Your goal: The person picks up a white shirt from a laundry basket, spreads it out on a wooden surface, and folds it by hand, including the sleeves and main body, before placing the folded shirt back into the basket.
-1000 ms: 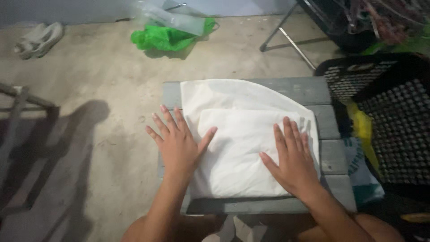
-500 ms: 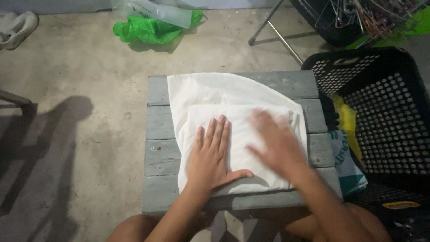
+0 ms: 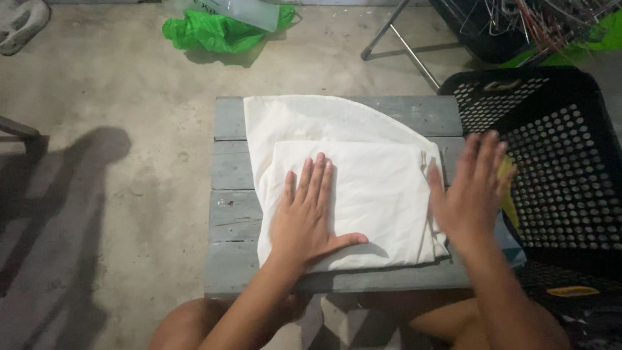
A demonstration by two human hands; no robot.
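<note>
left hand flat, fingers spread, right hand raised, open

**Item Count at the Folding Station**

2 hands are showing in view: 1 left hand and 1 right hand. 1 white cloth is lying folded on 1 grey slatted wooden table. 1 black perforated plastic basket is standing at the table's right. 1 green plastic bag is lying on the concrete floor, with 1 clear plastic item resting against it. 1 pale shoe is showing at the top left corner. 1 bundle of wire hangers is sitting at the top right; its individual pieces are proving too tangled to count.
</note>
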